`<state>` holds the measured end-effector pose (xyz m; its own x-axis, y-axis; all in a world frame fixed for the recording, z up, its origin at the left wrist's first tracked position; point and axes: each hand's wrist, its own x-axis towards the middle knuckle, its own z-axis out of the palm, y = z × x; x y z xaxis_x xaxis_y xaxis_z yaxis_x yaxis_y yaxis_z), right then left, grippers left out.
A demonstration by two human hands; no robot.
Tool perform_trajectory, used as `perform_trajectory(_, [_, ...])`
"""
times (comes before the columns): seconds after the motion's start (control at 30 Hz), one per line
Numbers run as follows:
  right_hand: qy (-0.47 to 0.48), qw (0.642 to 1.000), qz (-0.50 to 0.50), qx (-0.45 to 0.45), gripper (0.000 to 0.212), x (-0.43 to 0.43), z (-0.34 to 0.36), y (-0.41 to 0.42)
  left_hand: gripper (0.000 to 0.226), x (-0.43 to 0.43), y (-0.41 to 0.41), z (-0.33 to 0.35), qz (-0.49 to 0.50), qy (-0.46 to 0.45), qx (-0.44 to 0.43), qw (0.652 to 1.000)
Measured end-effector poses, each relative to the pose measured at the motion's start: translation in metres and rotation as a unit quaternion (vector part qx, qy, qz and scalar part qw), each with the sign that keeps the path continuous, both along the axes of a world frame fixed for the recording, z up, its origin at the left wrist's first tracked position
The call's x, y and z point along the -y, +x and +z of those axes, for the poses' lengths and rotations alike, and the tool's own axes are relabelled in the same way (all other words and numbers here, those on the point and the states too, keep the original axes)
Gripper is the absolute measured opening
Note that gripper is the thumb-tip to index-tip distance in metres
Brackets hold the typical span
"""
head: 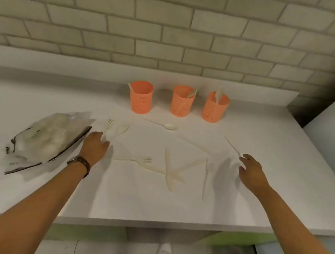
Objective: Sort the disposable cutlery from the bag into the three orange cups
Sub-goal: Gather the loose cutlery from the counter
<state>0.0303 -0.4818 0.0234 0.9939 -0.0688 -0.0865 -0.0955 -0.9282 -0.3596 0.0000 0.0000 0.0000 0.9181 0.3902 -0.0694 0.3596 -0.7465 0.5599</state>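
Sorting is under way: the three orange cups (182, 101) each show a piece inside, and loose cutlery (167, 162) lies on the counter (174, 207). Your left hand (94, 146) rests on a fork (108, 124) handle beside the bag (46, 142); I cannot tell whether it pinches. Your right hand (251, 172), fingers loosely spread, holds nothing at a thin utensil (231, 145). Next, in my judgement: pinch, lift, match each piece to its cup.

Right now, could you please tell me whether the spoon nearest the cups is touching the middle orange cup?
Apart. The head view shows bare counter between the spoon and the base of the middle orange cup.
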Motion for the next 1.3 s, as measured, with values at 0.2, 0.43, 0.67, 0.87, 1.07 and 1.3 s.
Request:
perform_trajectory(0.2, [-0.049, 0.999, -0.001, -0.020, 0.044, 0.005, -0.006, 0.062, 0.046, 0.008, 0.025, -0.018, 0.121, 0.065, -0.046, 0.989])
perform_trajectory(0.43, [-0.090, 0.996, 0.016, 0.005, 0.044, 0.007, -0.033, 0.074, 0.037, 0.032, 0.001, -0.025, 0.103, 0.059, -0.002, 0.993])
perform_trajectory(0.67, [-0.042, 0.999, 0.029, -0.010, 0.036, -0.017, -0.028, -0.014, 0.038, 0.111, -0.039, -0.009, 0.007, -0.037, -0.001, 0.999])
perform_trajectory(0.87, [-0.053, 0.994, 0.056, -0.080, 0.076, -0.081, -0.013, -0.047, 0.042, 0.158, -0.040, -0.003, -0.042, -0.108, -0.061, 0.991])
perform_trajectory(1.07, [-0.003, 0.990, 0.084, -0.113, 0.080, -0.141, -0.006, -0.042, 0.041, 0.202, -0.027, 0.010, -0.145, -0.085, -0.114, 0.979])
perform_trajectory(1.3, [-0.079, 0.987, 0.063, -0.124, 0.080, -0.183, -0.007, -0.034, 0.043, 0.209, -0.012, 0.022, -0.189, -0.039, -0.167, 0.967])
